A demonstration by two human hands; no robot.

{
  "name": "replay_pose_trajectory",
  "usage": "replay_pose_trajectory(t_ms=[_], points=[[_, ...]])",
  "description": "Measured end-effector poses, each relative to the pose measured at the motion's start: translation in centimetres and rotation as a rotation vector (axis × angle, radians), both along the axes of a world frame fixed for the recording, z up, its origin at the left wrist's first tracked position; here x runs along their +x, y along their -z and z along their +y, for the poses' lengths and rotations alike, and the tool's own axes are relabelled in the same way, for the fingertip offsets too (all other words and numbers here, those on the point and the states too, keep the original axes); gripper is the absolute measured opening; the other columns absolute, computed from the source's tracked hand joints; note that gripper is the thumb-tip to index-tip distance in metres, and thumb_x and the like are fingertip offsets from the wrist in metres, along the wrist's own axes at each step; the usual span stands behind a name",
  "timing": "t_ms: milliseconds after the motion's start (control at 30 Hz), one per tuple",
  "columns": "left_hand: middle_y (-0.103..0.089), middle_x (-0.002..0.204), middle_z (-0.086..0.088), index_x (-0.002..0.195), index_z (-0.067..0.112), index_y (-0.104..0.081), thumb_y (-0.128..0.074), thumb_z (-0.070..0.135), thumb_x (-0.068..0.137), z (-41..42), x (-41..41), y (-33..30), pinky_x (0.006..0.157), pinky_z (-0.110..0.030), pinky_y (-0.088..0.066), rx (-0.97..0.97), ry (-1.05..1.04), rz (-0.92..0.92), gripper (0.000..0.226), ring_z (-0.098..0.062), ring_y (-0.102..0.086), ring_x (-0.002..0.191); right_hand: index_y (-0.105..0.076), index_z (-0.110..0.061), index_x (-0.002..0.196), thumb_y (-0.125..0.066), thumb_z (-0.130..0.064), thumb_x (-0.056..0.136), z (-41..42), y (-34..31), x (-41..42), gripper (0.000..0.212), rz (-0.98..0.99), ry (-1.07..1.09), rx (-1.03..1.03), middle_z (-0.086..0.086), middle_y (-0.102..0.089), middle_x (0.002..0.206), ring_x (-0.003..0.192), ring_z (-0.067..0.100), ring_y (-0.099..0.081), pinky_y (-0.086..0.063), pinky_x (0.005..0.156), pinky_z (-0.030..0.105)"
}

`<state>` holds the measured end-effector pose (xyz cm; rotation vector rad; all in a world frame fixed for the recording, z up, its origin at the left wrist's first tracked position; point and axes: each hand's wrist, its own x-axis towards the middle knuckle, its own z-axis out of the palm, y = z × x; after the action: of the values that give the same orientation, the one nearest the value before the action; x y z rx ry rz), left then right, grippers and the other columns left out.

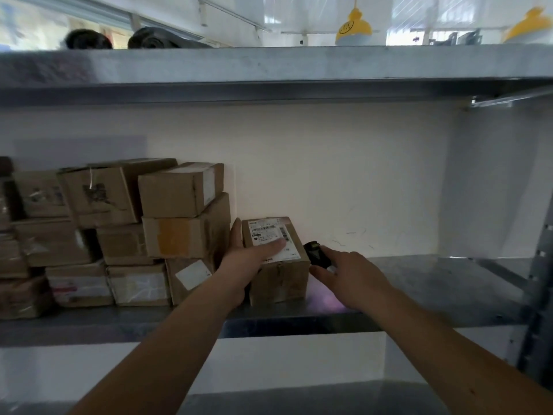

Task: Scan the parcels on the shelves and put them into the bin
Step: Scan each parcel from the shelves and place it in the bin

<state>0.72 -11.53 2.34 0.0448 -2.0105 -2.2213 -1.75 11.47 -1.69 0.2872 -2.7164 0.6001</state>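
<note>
The left hand holds a small box on the metal shelf, thumb across its label and fingers down its left side. Just right of it, the right hand grips a black scanner. Stacked boxes sit beside. This looks like the scanning step; next the scanner must face the label. No bin shows.

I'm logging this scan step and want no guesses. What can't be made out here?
- Label on the parcel, head view: print too small and blurred, partly under the left hand.
- Scanner: mostly hidden by the right hand; its model and buttons are unreadable.
- The bin: out of frame.
- Stacked boxes: cut off by the left edge, so no count.
- Dark items on the top shelf: blurred, unidentifiable.
</note>
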Motion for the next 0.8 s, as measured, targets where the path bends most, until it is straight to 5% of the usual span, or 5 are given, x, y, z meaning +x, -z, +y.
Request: replay_pose_trajectory(t_ms=[100,233,400,567,800], points=[[-0.055,0.15,0.014,0.161,0.055,-0.011,-0.102,0.052,0.05,0.1,0.6,1.4,0.111,-0.045,-0.051,-0.211,-0.029,0.22,0.144,-0.015,-0.057,0.134,-0.039,-0.044,0.152,-0.043,-0.074,0.094,0.2,0.3,0.3,0.065,0.003,0.012,-0.022,-0.001,-0.07,0.131,0.109,0.019,-0.067,-0.047,0.078,0.031],[-0.046,0.132,0.053,0.145,0.075,-0.018,-0.097,0.061,0.048,0.0,1.1,2.6,0.099,-0.007,-0.046,-0.455,-0.005,0.44,0.126,0.024,-0.045,0.124,-0.041,-0.047,0.147,-0.039,-0.077,0.092,0.9,-0.1,1.5,0.063,0.038,-0.026,-0.068,-0.004,-0.072,0.122,0.099,0.014,-0.066,-0.048,0.073,0.031],[-0.039,0.152,0.034,0.153,0.068,-0.016,-0.1,0.06,0.042,0.3,0.8,3.6,0.122,-0.042,-0.04,-0.52,-0.025,0.475,0.139,0.005,-0.042,0.141,-0.049,-0.043,0.142,-0.042,-0.075,0.094,2.5,-1.0,4.0,0.058,0.052,-0.039,-0.109,-0.012,-0.07,0.1,0.08,0.001,-0.058,-0.043,0.064,0.021],[-0.003,0.173,0.006,0.144,0.079,-0.007,-0.101,0.06,0.047,0.3,0.3,4.1,0.115,-0.014,-0.005,-0.684,-0.112,0.511,0.136,0.033,-0.009,0.129,-0.045,-0.05,0.146,-0.043,-0.076,0.094,3.4,-1.7,7.7,0.057,0.032,-0.023,-0.149,-0.026,-0.058,0.087,0.078,-0.004,-0.059,-0.04,0.061,0.017],[0.03,0.164,0.027,0.144,0.079,-0.004,-0.1,0.058,0.052,-0.7,-0.7,4.4,0.119,-0.041,-0.012,-0.875,-0.152,0.61,0.134,-0.025,-0.02,0.157,-0.014,-0.058,0.156,-0.031,-0.084,0.089,3.3,-0.8,12.1,0.074,-0.081,0.037,-0.043,-0.017,-0.055,0.108,0.085,0.002,-0.055,-0.045,0.066,0.02]])
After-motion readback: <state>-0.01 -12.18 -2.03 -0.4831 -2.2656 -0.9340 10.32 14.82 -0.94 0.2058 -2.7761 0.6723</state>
